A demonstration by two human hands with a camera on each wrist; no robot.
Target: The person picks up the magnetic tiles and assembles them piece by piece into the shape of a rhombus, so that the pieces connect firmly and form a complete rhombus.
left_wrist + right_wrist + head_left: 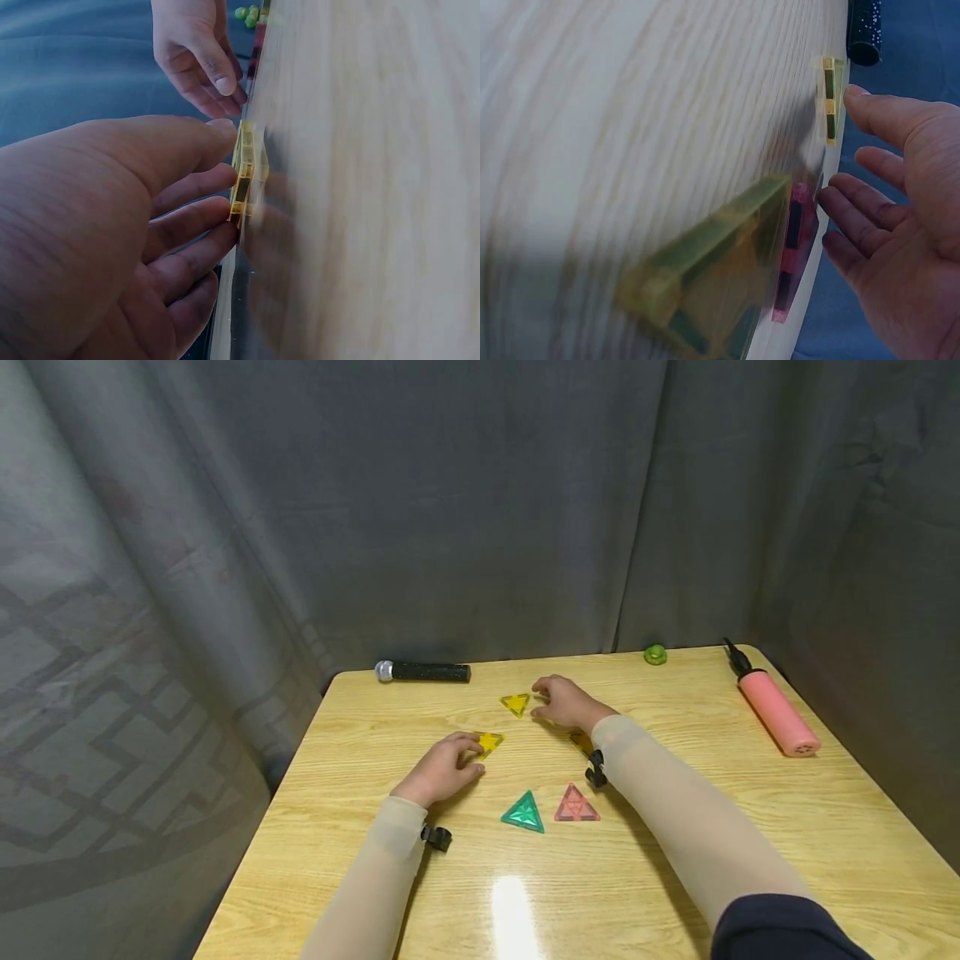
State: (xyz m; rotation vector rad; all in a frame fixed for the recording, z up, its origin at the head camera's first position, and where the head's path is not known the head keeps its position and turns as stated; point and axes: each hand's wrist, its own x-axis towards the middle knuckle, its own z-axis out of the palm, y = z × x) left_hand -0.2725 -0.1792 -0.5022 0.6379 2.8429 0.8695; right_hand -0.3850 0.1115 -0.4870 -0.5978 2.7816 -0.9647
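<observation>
Loosely bent, my left hand (pixel 442 768) touches a yellow triangular tile (pixel 489 743) with its fingertips, and the thumb stays apart in the head view. Farther back, my right hand (pixel 567 703) hovers with thumb and fingers spread beside another yellow triangular tile (pixel 516 704). In the right wrist view, a magenta tile (pixel 791 255) lies near the right fingers; from the head it is hidden. A third yellow tile (pixel 581 742) is partly covered by the right wrist. Nearer the front lie a green triangular tile (pixel 524 813) and a pink one (pixel 576 806).
A black microphone (pixel 427 672) lies along the table's back left edge. At the back sits a small green toy (pixel 655 654). A pink hand pump (pixel 776 710) with a black nozzle lies by the right edge. Grey curtains (pixel 465 510) surround the wooden table (pixel 360 735).
</observation>
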